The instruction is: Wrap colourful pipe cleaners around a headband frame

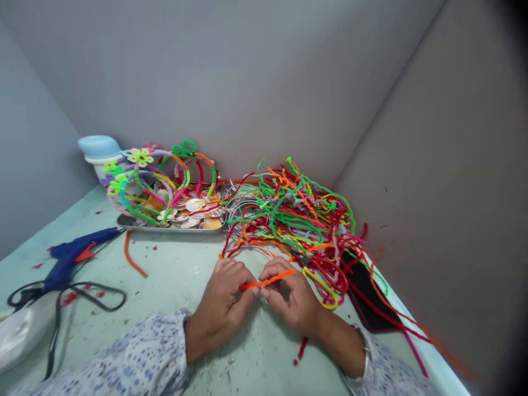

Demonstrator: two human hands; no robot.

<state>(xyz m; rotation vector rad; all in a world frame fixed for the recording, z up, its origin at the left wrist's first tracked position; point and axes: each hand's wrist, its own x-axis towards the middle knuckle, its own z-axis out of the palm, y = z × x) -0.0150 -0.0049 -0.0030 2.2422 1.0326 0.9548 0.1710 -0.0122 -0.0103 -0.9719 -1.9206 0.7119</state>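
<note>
An orange pipe cleaner (277, 278) runs between my two hands in the middle of the table. My left hand (223, 294) pinches it between thumb and index finger. Close beside it, my right hand (299, 302) has its fingers closed on the same strip, and the free end points up to the right. Just behind my knuckles a thin pale band (252, 248) arches up; whether my fingers touch it is hidden. Scissors (303, 257) with dark blades lie right behind my right hand.
A big tangle of coloured pipe cleaners (297, 212) spreads at the back right, over a dark phone (373, 308). Finished-looking headbands stand in a metal tray (185, 231) of shells. A blue glue gun (68, 258) with a looped cord lies left, near a white-and-blue bottle (99, 147).
</note>
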